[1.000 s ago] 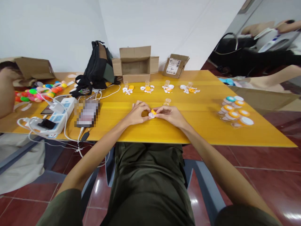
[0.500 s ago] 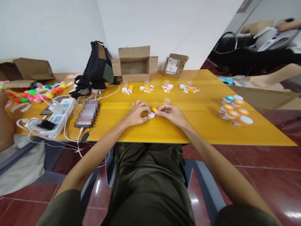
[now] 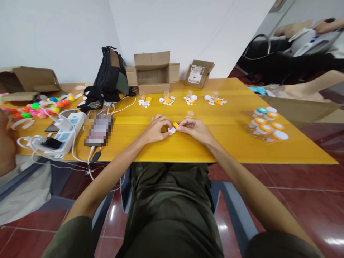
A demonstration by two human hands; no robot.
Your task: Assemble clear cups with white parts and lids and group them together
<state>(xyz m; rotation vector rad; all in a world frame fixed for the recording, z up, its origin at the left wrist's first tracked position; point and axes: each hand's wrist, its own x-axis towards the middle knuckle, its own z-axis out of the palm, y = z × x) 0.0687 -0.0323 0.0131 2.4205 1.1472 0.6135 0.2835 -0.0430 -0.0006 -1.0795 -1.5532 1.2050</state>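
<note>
Between thumb and fingers, my left hand (image 3: 157, 129) pinches a small round white piece (image 3: 171, 130), with its flat side up. My right hand (image 3: 195, 129) grips a small yellow-orange cap-like piece (image 3: 176, 125) by its edge, close beside the white one. I cannot tell whether the two pieces touch. Just beyond my hands stands a clear little cup (image 3: 190, 114). Farther back lie several groups of small white and orange parts with clear cups, one of them a pile of parts (image 3: 167, 101) straight ahead.
Several clear jars with coloured lids (image 3: 264, 128) stand at the right. On the left are a phone (image 3: 98, 130), a power strip (image 3: 70, 130) with cables, and colourful beads (image 3: 34, 109). A backpack (image 3: 109, 77) and an open cardboard box (image 3: 153, 77) stand behind. Another person's arm (image 3: 6, 147) shows at far left.
Both hands keep the same hold on their pieces. The view has shifted very slightly; nothing on the table has visibly moved.
</note>
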